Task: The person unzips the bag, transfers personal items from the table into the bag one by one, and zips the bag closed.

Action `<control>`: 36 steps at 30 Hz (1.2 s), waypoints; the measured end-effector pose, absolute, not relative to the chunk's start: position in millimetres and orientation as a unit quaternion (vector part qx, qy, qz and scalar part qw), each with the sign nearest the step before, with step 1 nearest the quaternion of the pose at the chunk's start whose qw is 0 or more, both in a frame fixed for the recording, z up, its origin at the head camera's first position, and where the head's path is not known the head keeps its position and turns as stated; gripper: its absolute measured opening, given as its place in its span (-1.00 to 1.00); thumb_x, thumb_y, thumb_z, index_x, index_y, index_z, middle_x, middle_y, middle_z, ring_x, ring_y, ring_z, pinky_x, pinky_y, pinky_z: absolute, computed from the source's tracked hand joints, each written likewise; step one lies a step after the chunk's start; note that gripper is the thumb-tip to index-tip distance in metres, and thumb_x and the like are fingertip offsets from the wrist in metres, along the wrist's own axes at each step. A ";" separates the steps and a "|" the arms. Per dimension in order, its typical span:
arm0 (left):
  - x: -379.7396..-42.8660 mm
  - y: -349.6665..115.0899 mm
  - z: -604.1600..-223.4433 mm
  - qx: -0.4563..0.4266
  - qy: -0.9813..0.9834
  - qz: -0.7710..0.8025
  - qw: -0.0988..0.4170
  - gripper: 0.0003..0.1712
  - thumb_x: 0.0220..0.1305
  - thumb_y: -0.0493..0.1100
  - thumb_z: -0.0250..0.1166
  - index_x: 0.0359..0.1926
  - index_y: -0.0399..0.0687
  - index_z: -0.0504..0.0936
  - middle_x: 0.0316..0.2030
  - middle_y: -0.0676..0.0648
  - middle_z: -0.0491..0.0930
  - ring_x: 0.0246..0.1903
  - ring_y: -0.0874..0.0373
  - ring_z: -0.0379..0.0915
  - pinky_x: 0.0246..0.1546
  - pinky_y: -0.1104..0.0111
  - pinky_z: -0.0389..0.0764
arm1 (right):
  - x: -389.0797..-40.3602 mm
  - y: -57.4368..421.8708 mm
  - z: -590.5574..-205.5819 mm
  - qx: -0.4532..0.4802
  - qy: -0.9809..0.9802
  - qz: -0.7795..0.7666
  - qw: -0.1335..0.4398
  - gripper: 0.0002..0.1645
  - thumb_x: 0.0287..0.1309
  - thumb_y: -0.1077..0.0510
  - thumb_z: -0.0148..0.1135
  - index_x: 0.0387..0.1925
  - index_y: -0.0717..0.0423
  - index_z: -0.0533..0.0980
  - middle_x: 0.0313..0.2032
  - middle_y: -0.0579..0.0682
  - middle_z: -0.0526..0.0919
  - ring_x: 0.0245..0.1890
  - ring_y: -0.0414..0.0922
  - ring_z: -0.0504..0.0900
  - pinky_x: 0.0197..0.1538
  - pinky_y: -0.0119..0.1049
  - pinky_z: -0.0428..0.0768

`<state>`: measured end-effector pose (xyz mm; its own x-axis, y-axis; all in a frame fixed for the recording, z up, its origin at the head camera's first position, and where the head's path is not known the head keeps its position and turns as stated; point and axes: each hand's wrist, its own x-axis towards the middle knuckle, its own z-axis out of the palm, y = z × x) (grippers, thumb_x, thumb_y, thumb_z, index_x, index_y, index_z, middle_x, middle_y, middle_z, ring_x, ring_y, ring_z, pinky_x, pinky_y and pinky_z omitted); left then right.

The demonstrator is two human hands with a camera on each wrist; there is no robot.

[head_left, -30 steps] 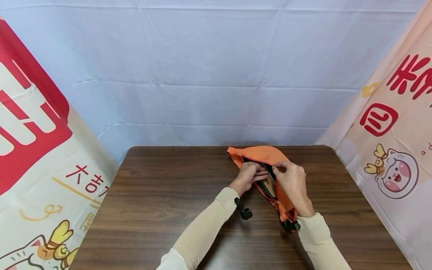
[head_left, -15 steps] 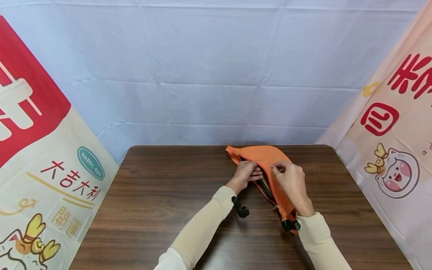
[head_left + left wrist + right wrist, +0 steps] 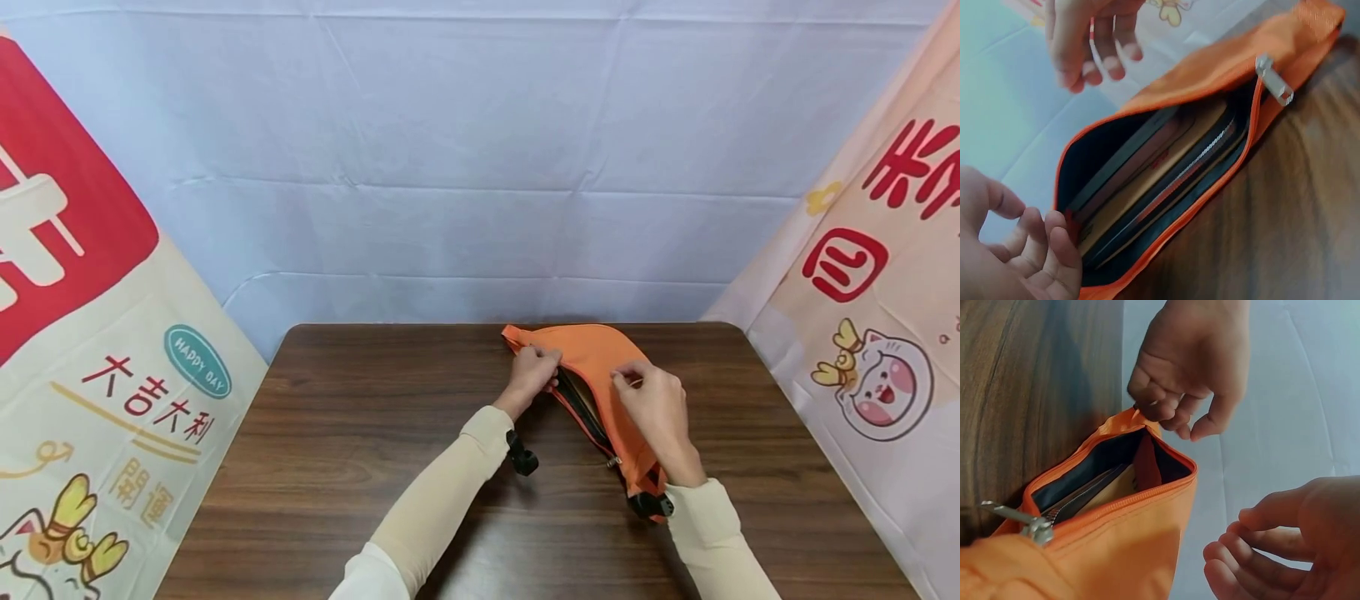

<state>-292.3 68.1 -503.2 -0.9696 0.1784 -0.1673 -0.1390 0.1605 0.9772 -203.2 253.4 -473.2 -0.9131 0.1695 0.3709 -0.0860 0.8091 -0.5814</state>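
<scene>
An orange zippered bag [image 3: 592, 346] lies towards the far right of the table, its long mouth unzipped. The metal zipper pull [image 3: 1274, 81] sits at one end of the mouth. Inside, against a dark lining, stand flat things on edge: a tan one [image 3: 1147, 162], a dark one with a silvery edge [image 3: 1194, 169] and a greyish one. My left hand [image 3: 531, 369] is at the far left end of the mouth, fingers loosely bent beside the rim, nothing visible between them. Over the bag's right part hovers my right hand [image 3: 654, 400], loosely curled, apart from the bag in the right wrist view.
The brown wooden table [image 3: 360, 417] ends at a pale cloth backdrop [image 3: 450, 167] just behind the bag. Printed cloths [image 3: 885, 325] hang at both sides. A black wrist device [image 3: 521, 454] juts from the left sleeve, another [image 3: 651, 505] from the right.
My left hand has come out of the bag's mouth and moved left to its end. The mouth looks narrower from the head view. My right hand has barely moved.
</scene>
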 end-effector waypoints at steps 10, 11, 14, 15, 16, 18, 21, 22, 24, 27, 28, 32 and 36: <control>-307.2 57.5 -496.0 0.114 0.826 0.541 0.106 -0.59 0.57 -0.15 0.14 -0.55 0.01 0.47 -0.56 -0.06 0.55 -0.42 -0.17 0.57 -0.41 0.27 0.46 | -193.2 260.9 -477.6 -0.044 -0.931 0.309 0.190 -0.85 0.40 0.16 0.37 -0.17 0.16 0.76 -0.30 0.14 0.81 -0.33 0.08 0.76 -0.31 -0.06 0.64; -308.8 56.9 -495.8 0.124 0.833 0.530 0.101 -0.57 0.56 -0.17 0.14 -0.56 0.04 0.42 -0.59 0.02 0.46 -0.48 -0.08 0.48 -0.41 0.33 0.37 | -192.5 261.7 -478.4 -0.047 -0.931 0.310 0.187 -0.85 0.40 0.16 0.37 -0.17 0.17 0.75 -0.29 0.14 0.81 -0.33 0.08 0.76 -0.32 -0.07 0.63; -312.6 55.4 -495.7 0.147 0.846 0.505 0.092 -0.65 0.53 -0.22 0.14 -0.50 0.07 0.42 -0.55 0.07 0.42 -0.53 0.13 0.29 -0.35 0.35 0.32 | -190.0 264.1 -481.2 -0.059 -0.931 0.312 0.178 -0.84 0.40 0.16 0.37 -0.17 0.18 0.73 -0.28 0.16 0.80 -0.32 0.08 0.75 -0.31 -0.09 0.61; -313.9 54.8 -495.7 0.153 0.849 0.498 0.090 -0.70 0.52 -0.22 0.16 -0.45 0.05 0.46 -0.51 0.07 0.44 -0.52 0.17 0.26 -0.34 0.35 0.34 | -189.1 264.9 -482.2 -0.066 -0.931 0.313 0.173 -0.84 0.40 0.15 0.36 -0.17 0.19 0.72 -0.27 0.16 0.79 -0.32 0.08 0.74 -0.30 -0.10 0.60; -315.0 54.2 -495.9 0.155 0.853 0.491 0.089 -0.77 0.51 -0.22 0.18 -0.37 0.04 0.52 -0.46 0.06 0.48 -0.50 0.19 0.29 -0.32 0.36 0.37 | -188.2 265.6 -483.0 -0.072 -0.932 0.315 0.167 -0.83 0.41 0.14 0.36 -0.16 0.20 0.72 -0.26 0.17 0.79 -0.31 0.08 0.74 -0.30 -0.10 0.60; -317.8 52.8 -496.4 0.162 0.861 0.475 0.087 -0.91 0.51 -0.21 0.22 -0.22 0.00 0.60 -0.35 0.04 0.58 -0.45 0.21 0.39 -0.30 0.37 0.45 | -186.7 266.9 -484.3 -0.084 -0.932 0.316 0.158 -0.80 0.41 0.13 0.35 -0.15 0.21 0.71 -0.24 0.18 0.79 -0.30 0.08 0.73 -0.29 -0.09 0.60; -322.9 51.2 -497.6 0.170 0.877 0.443 0.077 -0.95 0.52 -0.18 0.27 -0.10 -0.03 0.62 -0.22 0.00 0.65 -0.35 0.19 0.51 -0.28 0.38 0.55 | -185.5 268.7 -485.3 -0.098 -0.931 0.318 0.150 -0.76 0.42 0.11 0.34 -0.12 0.24 0.70 -0.22 0.21 0.78 -0.27 0.12 0.73 -0.24 0.00 0.63; -324.4 50.7 -498.2 0.174 0.882 0.432 0.073 -0.95 0.53 -0.17 0.27 -0.09 -0.03 0.62 -0.19 -0.02 0.65 -0.32 0.19 0.52 -0.26 0.38 0.56 | -184.8 269.4 -485.6 -0.102 -0.930 0.319 0.150 -0.75 0.42 0.11 0.34 -0.12 0.25 0.69 -0.21 0.22 0.78 -0.25 0.14 0.73 -0.21 0.04 0.63; -327.0 49.8 -498.8 0.183 0.890 0.413 0.066 -0.94 0.53 -0.17 0.29 -0.08 -0.04 0.61 -0.13 -0.04 0.63 -0.26 0.16 0.53 -0.22 0.36 0.59 | -183.3 271.0 -486.4 -0.112 -0.929 0.319 0.150 -0.74 0.41 0.11 0.33 -0.12 0.27 0.68 -0.20 0.23 0.77 -0.22 0.17 0.72 -0.14 0.13 0.62; -330.1 48.0 -499.4 0.195 0.897 0.393 0.054 -0.91 0.52 -0.16 0.31 -0.06 -0.05 0.63 -0.07 -0.06 0.59 -0.19 0.13 0.51 -0.15 0.33 0.60 | -180.1 273.4 -489.0 -0.124 -0.927 0.321 0.147 -0.73 0.41 0.11 0.33 -0.11 0.28 0.67 -0.18 0.25 0.75 -0.17 0.21 0.71 -0.06 0.20 0.58; -330.8 47.4 -499.5 0.198 0.900 0.386 0.049 -0.90 0.51 -0.16 0.31 -0.05 -0.05 0.63 -0.06 -0.06 0.57 -0.17 0.13 0.50 -0.13 0.33 0.60 | -179.2 274.4 -490.7 -0.127 -0.927 0.322 0.146 -0.73 0.40 0.11 0.33 -0.11 0.28 0.67 -0.17 0.26 0.73 -0.16 0.22 0.70 -0.06 0.20 0.57; -334.2 45.7 -499.1 0.200 0.908 0.366 0.027 -0.86 0.49 -0.17 0.30 -0.01 -0.05 0.64 -0.05 -0.05 0.55 -0.10 0.11 0.42 -0.09 0.31 0.55 | -175.1 276.5 -495.6 -0.137 -0.923 0.327 0.148 -0.72 0.37 0.12 0.34 -0.12 0.30 0.66 -0.15 0.29 0.69 -0.12 0.24 0.67 -0.05 0.20 0.56; -337.1 46.1 -497.1 0.206 0.913 0.351 0.024 -0.76 0.53 -0.14 0.27 0.12 -0.08 0.61 0.06 -0.08 0.52 0.04 0.03 0.38 0.02 0.22 0.53 | -171.7 278.3 -497.7 -0.154 -0.917 0.334 0.153 -0.70 0.35 0.13 0.35 -0.09 0.34 0.65 -0.09 0.34 0.64 -0.05 0.27 0.63 0.00 0.24 0.53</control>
